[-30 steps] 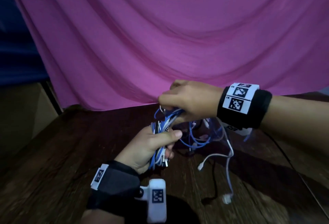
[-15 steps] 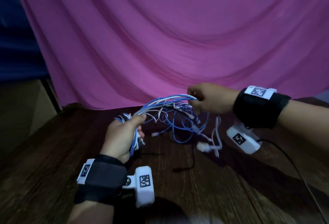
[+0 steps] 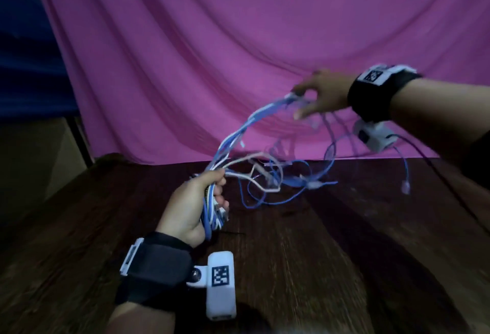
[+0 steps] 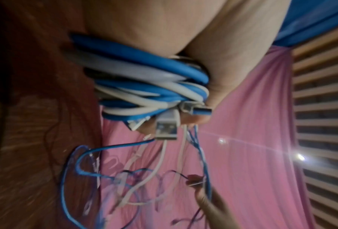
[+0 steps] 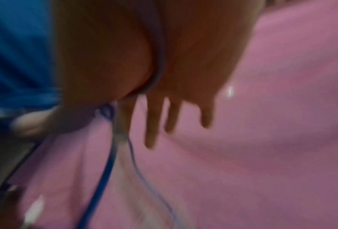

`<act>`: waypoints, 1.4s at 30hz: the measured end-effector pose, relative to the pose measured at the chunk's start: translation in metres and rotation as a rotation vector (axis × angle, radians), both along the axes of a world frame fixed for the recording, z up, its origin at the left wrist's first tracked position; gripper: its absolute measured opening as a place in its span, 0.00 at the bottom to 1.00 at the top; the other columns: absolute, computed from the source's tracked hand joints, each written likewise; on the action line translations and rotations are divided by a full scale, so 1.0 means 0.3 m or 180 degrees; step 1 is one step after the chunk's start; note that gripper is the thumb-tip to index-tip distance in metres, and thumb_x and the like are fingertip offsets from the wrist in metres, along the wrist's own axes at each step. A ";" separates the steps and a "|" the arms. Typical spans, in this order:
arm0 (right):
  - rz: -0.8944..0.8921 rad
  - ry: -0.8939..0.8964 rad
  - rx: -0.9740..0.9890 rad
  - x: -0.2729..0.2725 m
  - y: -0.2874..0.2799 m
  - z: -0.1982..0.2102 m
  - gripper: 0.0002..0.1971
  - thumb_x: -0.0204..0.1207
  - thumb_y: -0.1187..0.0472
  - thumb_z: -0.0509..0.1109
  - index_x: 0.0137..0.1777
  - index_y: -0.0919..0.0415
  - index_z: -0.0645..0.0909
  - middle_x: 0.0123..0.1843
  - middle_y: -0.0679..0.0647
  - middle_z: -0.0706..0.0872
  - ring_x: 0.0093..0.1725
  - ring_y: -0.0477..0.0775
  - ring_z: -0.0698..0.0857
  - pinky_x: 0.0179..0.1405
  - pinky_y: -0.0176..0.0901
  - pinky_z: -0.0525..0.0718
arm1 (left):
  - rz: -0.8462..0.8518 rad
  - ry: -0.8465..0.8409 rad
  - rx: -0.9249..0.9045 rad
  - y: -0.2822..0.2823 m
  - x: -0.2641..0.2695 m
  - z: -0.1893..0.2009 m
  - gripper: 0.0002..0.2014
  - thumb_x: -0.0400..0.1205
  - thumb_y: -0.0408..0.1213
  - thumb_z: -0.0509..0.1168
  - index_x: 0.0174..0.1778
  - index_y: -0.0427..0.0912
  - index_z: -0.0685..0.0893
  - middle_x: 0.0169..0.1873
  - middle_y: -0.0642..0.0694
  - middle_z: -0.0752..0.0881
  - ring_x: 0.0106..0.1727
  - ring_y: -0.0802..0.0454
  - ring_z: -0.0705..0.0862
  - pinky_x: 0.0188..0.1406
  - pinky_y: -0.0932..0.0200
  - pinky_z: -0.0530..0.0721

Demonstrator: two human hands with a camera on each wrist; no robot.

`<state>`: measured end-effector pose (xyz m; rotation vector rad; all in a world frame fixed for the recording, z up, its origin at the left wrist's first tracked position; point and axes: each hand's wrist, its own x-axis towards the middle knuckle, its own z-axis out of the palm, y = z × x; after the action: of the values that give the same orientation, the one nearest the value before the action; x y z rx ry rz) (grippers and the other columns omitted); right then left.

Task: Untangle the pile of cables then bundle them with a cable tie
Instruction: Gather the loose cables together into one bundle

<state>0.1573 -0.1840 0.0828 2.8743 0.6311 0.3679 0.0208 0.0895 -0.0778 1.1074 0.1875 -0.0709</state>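
Gripping the gathered cables (image 3: 212, 206) above the table (image 3: 344, 254), the left hand (image 3: 189, 206) anchors strands running up and right to the right hand (image 3: 322, 95), whose fingers (image 5: 152, 124) look spread; its hold is unclear.

Left hand (image 3: 191, 205) low, near centre, fingers curled in a fist round a bunch of cables (image 3: 212, 209). Right hand (image 3: 322, 95) raised far right, motion-blurred; fingers (image 5: 151, 124) spread and extended, cable strands running across them.
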 end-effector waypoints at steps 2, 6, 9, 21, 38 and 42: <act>-0.0097 0.0557 -0.0308 -0.026 0.028 -0.078 0.49 0.67 0.29 0.76 0.85 0.47 0.66 0.79 0.58 0.76 0.78 0.63 0.75 0.78 0.57 0.72 | -0.0090 0.0280 -0.0014 -0.004 -0.003 -0.012 0.12 0.83 0.39 0.69 0.34 0.41 0.80 0.19 0.52 0.71 0.15 0.58 0.71 0.28 0.60 0.76; 0.0507 0.0151 0.0371 -0.202 0.090 -0.131 0.53 0.60 0.15 0.63 0.84 0.39 0.63 0.80 0.48 0.75 0.80 0.58 0.71 0.79 0.67 0.68 | -0.0118 0.0455 -0.0226 0.003 0.000 -0.015 0.13 0.83 0.38 0.68 0.34 0.41 0.78 0.19 0.51 0.70 0.15 0.57 0.69 0.28 0.60 0.73; 0.1306 -0.0225 0.1296 -0.391 0.155 -0.235 0.46 0.68 0.22 0.67 0.82 0.46 0.69 0.76 0.50 0.78 0.77 0.56 0.75 0.77 0.60 0.73 | -0.0107 0.0496 -0.0436 0.011 -0.001 -0.010 0.13 0.84 0.38 0.68 0.33 0.41 0.78 0.19 0.52 0.69 0.15 0.58 0.69 0.29 0.61 0.72; 0.1455 -0.1641 0.1736 -0.319 0.416 -0.587 0.35 0.85 0.32 0.47 0.86 0.51 0.62 0.87 0.53 0.69 0.89 0.67 0.53 0.78 0.86 0.49 | -0.1688 0.0501 -0.1463 -0.017 -0.060 0.044 0.10 0.78 0.40 0.71 0.34 0.43 0.79 0.20 0.56 0.72 0.17 0.62 0.72 0.34 0.64 0.79; 0.0778 0.4893 0.2484 -0.211 0.177 -0.285 0.25 0.82 0.38 0.64 0.31 0.55 0.70 0.21 0.46 0.58 0.18 0.43 0.55 0.19 0.32 0.58 | 0.0315 -0.1975 0.3007 0.039 -0.045 -0.011 0.14 0.77 0.57 0.72 0.37 0.51 0.90 0.23 0.49 0.86 0.25 0.53 0.86 0.29 0.57 0.83; 0.0361 0.5712 0.2671 -0.258 0.155 -0.317 0.28 0.88 0.37 0.57 0.31 0.57 0.66 0.21 0.46 0.54 0.17 0.42 0.51 0.18 0.36 0.51 | 0.0438 -0.2165 0.3313 0.023 -0.036 -0.040 0.30 0.70 0.54 0.82 0.68 0.51 0.87 0.60 0.63 0.89 0.61 0.73 0.85 0.65 0.73 0.78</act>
<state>0.0800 -0.1376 -0.0122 2.9656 0.8535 -2.6964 0.0100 0.0964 -0.0897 2.0736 -0.3618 0.5849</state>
